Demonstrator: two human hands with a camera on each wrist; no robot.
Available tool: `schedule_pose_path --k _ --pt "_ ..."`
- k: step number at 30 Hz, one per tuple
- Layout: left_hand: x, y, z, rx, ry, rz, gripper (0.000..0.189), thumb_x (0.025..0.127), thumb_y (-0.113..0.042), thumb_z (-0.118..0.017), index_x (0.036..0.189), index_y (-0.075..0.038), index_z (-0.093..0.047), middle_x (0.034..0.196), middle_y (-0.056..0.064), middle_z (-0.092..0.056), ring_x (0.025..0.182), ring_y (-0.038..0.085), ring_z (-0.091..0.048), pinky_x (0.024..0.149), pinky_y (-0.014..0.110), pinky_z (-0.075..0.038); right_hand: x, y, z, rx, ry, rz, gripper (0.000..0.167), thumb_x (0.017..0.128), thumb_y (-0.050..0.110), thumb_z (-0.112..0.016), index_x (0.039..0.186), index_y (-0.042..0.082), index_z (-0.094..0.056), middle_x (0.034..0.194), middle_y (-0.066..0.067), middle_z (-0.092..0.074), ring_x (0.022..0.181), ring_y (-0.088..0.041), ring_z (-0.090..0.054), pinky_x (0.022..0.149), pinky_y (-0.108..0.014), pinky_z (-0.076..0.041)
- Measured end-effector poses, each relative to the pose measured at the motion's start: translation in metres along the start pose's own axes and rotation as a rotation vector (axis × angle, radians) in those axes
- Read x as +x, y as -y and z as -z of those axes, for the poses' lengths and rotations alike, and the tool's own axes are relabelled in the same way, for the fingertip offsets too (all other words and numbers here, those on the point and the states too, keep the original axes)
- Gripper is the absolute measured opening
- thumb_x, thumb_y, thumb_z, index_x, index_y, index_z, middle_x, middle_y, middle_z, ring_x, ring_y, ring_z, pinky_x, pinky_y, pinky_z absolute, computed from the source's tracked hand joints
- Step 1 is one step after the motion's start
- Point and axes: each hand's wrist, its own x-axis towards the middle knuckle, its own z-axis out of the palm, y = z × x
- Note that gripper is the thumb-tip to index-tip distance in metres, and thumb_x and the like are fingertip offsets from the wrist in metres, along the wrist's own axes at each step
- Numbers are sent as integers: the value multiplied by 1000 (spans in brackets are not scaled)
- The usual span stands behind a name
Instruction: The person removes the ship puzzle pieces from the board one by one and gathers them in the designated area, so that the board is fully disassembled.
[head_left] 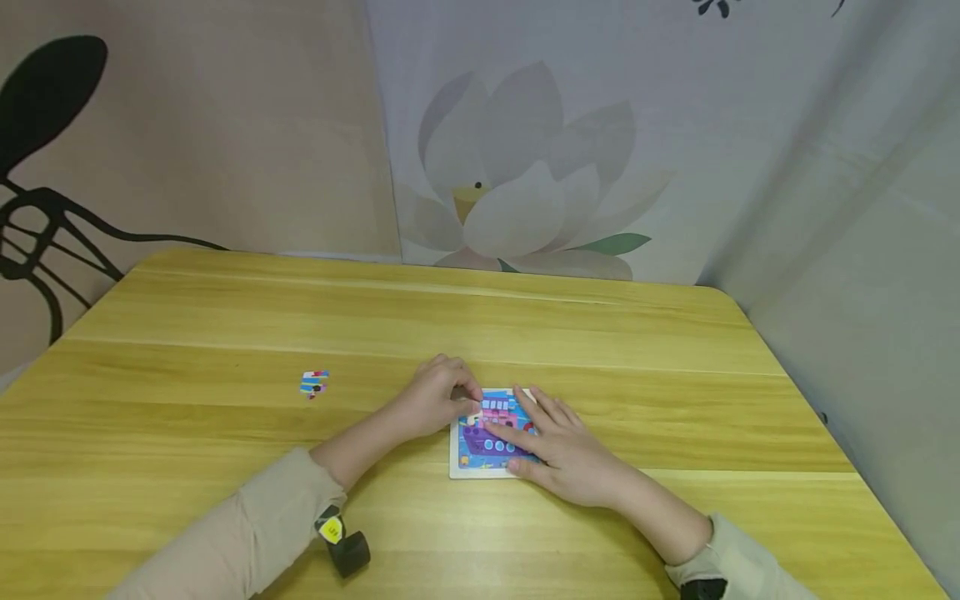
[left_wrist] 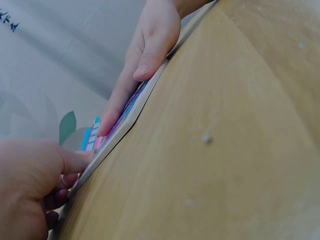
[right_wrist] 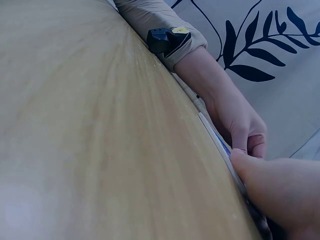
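Note:
A small puzzle board [head_left: 471, 458] with a white frame and a blue and purple picture lies flat on the wooden table [head_left: 225, 333]. My left hand [head_left: 459, 398] is at the board's far left corner, fingers curled over the edge and thumb against it. The left hand [right_wrist: 240, 120] shows the same curl from the side. My right hand [head_left: 525, 442] lies on the picture with straight fingers, thumb at the near edge. In the left wrist view the right hand [left_wrist: 150, 45] presses flat on the board [left_wrist: 117, 137], and my left hand [left_wrist: 30, 185] is low in the frame.
One loose striped puzzle piece [head_left: 314, 383] lies on the table to the left of the hands. A black wrist camera [head_left: 345, 546] sits on the left sleeve. Patterned curtains hang behind and to the right of the table.

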Motion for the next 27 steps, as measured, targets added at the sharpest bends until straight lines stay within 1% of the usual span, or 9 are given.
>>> schedule_pose_path --k 4,10,12,15,17,19,24,27 --pt "0 1 0 -4 -3 -11 8 80 -13 -78 81 -17 -71 84 -10 -59 82 13 -46 87 43 -34 0 0 0 -1 5 -3 51 100 49 -41 148 36 -34 158 -14 -3 143 -37 2 108 -62 -5" --pt "1 4 -4 13 -20 -13 10 79 -23 -80 80 -20 -71 85 -11 -58 82 12 -46 84 39 -34 1 0 1 3 8 -2 51 100 48 -41 148 36 -34 159 -13 -3 143 -38 2 107 -63 -5" --pt "2 3 -5 32 -27 -11 13 78 -26 -81 82 -19 -71 85 -11 -58 83 11 -46 84 38 -34 1 0 1 8 11 -9 51 99 50 -41 148 37 -33 159 -12 -2 143 -37 3 108 -62 -4" --pt "2 2 -7 39 -33 -7 19 77 -29 -81 91 -18 -72 87 -10 -59 85 11 -47 84 37 -33 1 0 1 15 15 -18 51 99 51 -40 148 39 -32 159 -11 -1 143 -35 4 108 -61 -3" --pt "2 1 -7 29 -33 -8 24 77 -28 -81 97 -17 -73 89 -9 -60 88 11 -47 84 38 -33 1 0 0 13 15 -22 51 99 52 -39 148 40 -31 159 -10 -1 143 -34 4 108 -60 -3" --pt "1 1 -7 13 -26 -7 24 78 -26 -80 100 -17 -75 91 -9 -61 89 12 -47 84 38 -32 1 -1 0 9 9 -17 51 99 52 -39 148 40 -32 159 -11 -2 143 -35 3 108 -60 -3" --pt "1 0 -6 -9 -9 6 21 78 -21 -80 98 -18 -76 90 -11 -59 90 11 -46 84 39 -30 1 0 0 5 0 -10 51 99 50 -40 148 40 -32 159 -12 -3 143 -35 3 108 -61 -3" --pt "3 -1 -6 -12 12 20 22 78 -21 -80 99 -17 -75 93 -11 -60 91 11 -46 84 38 -29 1 0 0 9 4 -15 51 99 51 -40 148 40 -32 159 -11 -2 143 -34 3 109 -60 -3"
